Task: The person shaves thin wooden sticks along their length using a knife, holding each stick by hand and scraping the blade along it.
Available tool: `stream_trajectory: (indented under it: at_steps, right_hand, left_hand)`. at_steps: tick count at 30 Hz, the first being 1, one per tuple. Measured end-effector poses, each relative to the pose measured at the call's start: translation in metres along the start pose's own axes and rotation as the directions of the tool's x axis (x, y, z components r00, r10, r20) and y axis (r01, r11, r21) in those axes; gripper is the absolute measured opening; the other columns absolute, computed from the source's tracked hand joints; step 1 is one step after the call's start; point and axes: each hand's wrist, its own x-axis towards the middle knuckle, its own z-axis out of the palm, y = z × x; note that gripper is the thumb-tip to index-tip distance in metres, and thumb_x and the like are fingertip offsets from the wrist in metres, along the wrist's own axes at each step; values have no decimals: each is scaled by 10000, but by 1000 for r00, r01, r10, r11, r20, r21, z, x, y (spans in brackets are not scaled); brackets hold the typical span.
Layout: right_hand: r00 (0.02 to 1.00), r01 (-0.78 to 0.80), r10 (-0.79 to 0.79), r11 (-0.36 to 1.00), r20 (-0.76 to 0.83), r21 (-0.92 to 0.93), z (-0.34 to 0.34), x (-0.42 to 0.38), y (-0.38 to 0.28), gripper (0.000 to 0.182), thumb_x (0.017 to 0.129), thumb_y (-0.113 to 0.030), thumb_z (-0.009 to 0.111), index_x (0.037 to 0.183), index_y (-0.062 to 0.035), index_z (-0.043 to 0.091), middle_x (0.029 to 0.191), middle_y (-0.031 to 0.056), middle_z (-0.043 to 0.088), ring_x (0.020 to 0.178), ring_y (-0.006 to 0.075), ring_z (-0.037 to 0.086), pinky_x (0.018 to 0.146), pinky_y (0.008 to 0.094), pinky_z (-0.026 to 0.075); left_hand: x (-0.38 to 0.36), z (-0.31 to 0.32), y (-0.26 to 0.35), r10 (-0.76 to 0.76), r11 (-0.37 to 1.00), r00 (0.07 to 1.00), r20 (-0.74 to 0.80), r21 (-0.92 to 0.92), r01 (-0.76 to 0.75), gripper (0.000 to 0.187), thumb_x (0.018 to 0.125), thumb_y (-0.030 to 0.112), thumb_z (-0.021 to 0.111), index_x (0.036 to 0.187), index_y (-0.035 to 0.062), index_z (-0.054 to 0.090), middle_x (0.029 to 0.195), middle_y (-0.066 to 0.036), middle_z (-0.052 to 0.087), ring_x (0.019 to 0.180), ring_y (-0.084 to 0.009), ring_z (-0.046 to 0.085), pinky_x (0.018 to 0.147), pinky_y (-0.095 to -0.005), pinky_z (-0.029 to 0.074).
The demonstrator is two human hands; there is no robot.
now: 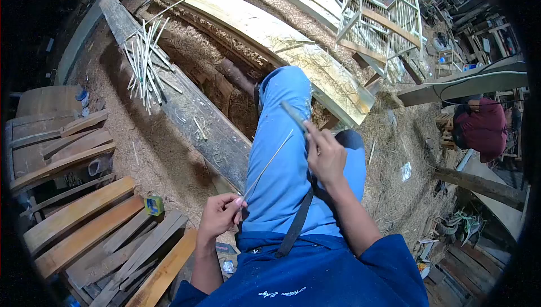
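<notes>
My left hand is closed in a pinch on the near end of a thin wooden stick, which slants up over my thigh. My right hand is wrapped round what looks like a knife, its dull flat blade pointing up and left across my knee; the handle is hidden in the fist. The blade and the stick are apart. To the left, a loose bundle of pale thin sticks lies on a weathered plank.
Light boards run across the top, with shavings on them. A slatted wooden cage stands at top right. Cut boards and a yellow-green tape measure lie at left. Another person is at right.
</notes>
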Motion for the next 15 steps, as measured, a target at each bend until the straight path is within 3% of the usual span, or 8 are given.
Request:
stream_trajectory:
  at_steps: [1, 3, 4, 5, 7, 9, 11, 15]
  right_hand:
    - [1000, 3, -3, 1000, -3, 6, 9, 8, 7, 255, 947, -191, 668, 1193, -160, 727, 857, 70, 698, 701, 277, 702, 602, 389, 543]
    - [978, -58, 146, 880, -152, 471, 27, 23, 20, 227, 973, -230, 664, 1107, -68, 750, 901, 91, 740, 805, 197, 733, 703, 335, 551]
    - [962, -186, 266, 794, -56, 579, 28, 23, 19, 273, 977, -268, 684, 1011, -5, 754, 798, 51, 718, 801, 98, 678, 704, 286, 508]
    - [963, -183, 265, 797, -60, 576, 19, 25, 12, 273, 977, -268, 684, 1011, -5, 754, 798, 51, 718, 801, 98, 678, 704, 286, 508]
    - [838, -545, 349, 521, 419, 657, -1, 27, -1, 283, 959, -283, 720, 972, -1, 748, 720, -11, 648, 643, 58, 581, 567, 261, 444]
    - [822, -569, 360, 513, 441, 643, -9, 27, -7, 272, 947, -281, 743, 949, -9, 741, 680, -47, 576, 521, 37, 457, 463, 234, 339]
    - [750, -656, 355, 292, 558, 696, -18, 28, -10, 256, 947, -261, 746, 985, -9, 737, 678, -41, 571, 470, 32, 432, 414, 230, 295]
    - [792, -552, 382, 115, 476, 826, -24, 25, -15, 315, 953, -182, 733, 1185, 21, 666, 724, 4, 603, 495, 54, 504, 430, 225, 365]
  left_hand:
    - [1, 0, -1, 3, 1000, 1000, -5, 3, -3, 232, 1016, 187, 619, 941, -13, 710, 569, -7, 581, 458, -63, 503, 429, -229, 358]
    - [7, 4, 2, 88, 996, 996, -23, -33, -88, 222, 1014, 191, 639, 969, -8, 727, 598, 17, 580, 472, -31, 457, 426, -213, 312]
    - [8, 9, 9, 97, 993, 995, -27, -68, -99, 180, 988, 156, 678, 1009, -13, 737, 633, 17, 602, 512, -32, 489, 453, -206, 338]
    - [9, 10, 16, 101, 992, 995, -23, -70, -102, 180, 988, 156, 678, 1009, -13, 737, 633, 17, 602, 512, -32, 489, 453, -206, 338]
    - [14, 15, 26, 103, 995, 994, -40, -4, -103, 167, 968, 128, 701, 1032, -22, 740, 657, 21, 616, 555, -31, 517, 482, -204, 363]
    - [22, 17, 24, 214, 977, 974, -75, 14, -214, 187, 960, 177, 713, 959, -6, 749, 636, 12, 618, 495, -40, 500, 435, -220, 350]
    - [24, 14, 34, 266, 962, 953, -148, 96, -254, 181, 948, 171, 729, 955, -8, 751, 654, 1, 640, 503, -40, 510, 449, -215, 369]
    - [30, 17, 52, 300, 954, 899, -320, 73, -292, 116, 899, 102, 775, 944, -3, 754, 715, -1, 665, 578, -50, 561, 505, -210, 417]
